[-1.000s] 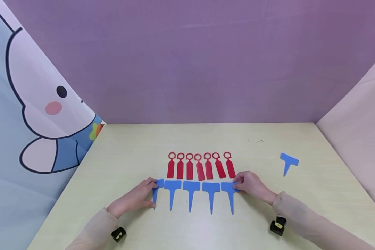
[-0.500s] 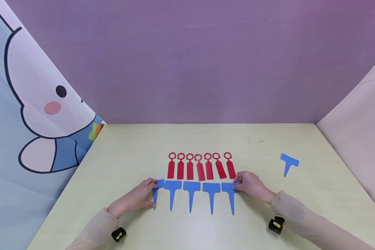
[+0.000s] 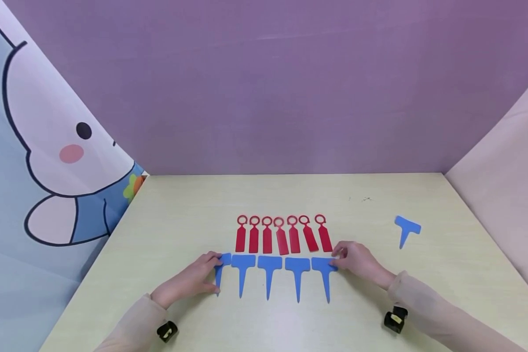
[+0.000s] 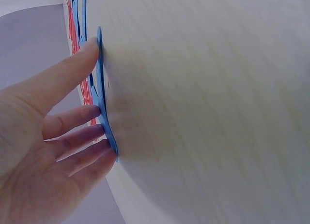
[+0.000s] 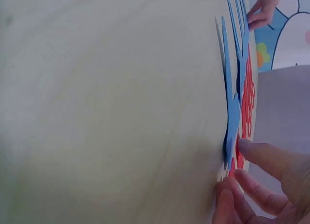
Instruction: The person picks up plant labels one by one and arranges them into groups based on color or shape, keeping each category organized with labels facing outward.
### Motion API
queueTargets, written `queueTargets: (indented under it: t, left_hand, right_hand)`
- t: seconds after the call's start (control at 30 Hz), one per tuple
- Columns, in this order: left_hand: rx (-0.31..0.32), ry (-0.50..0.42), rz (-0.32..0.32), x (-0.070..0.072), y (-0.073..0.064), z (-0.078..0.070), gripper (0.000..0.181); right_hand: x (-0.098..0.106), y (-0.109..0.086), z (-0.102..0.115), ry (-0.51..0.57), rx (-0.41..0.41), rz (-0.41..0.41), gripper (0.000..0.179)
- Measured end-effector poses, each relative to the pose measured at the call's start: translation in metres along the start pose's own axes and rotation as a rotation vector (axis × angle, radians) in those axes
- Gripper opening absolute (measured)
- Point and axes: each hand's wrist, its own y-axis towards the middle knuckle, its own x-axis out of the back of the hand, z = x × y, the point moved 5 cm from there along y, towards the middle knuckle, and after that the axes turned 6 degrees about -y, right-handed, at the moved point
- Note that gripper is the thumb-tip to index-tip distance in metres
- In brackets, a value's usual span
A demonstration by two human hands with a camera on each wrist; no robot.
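Note:
Several blue T-shaped plant labels [image 3: 270,264] lie side by side in a row, stems toward me. My left hand [image 3: 189,279] rests on the leftmost blue plant label [image 3: 219,274]; in the left wrist view its thumb touches the stem's tip and its fairly straight fingers touch the head. At the other end, my right hand [image 3: 356,262] holds the corner of the rightmost blue plant label [image 3: 323,274] between thumb and bent fingers, partly hiding that corner. Behind the blue row stand several red ring-topped tags [image 3: 281,240], lined up, some slightly tilted.
One more blue plant label [image 3: 407,228] lies apart at the back right of the pale wooden table [image 3: 193,200]. A purple backdrop [image 3: 290,98] rises behind the table's far edge, with a cartoon-printed cloth [image 3: 66,205] on the left.
My right hand's wrist and sleeve have shifted very slightly to the right over the last half second. The labels, the tags and my left hand look unmoved.

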Motion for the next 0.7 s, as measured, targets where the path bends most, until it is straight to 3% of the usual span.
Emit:
queueTargets:
  t: [0.23, 0.7]
  left_hand:
    - [-0.005, -0.008, 0.000, 0.001, -0.001, -0.001, 0.062]
    - [0.014, -0.015, 0.004, 0.003, -0.001, -0.003, 0.060]
  right_hand:
    - [0.014, 0.001, -0.003, 0.018, 0.076, -0.041, 0.013]
    - [0.045, 0.008, -0.025, 0.037, 0.041, -0.081, 0.018]
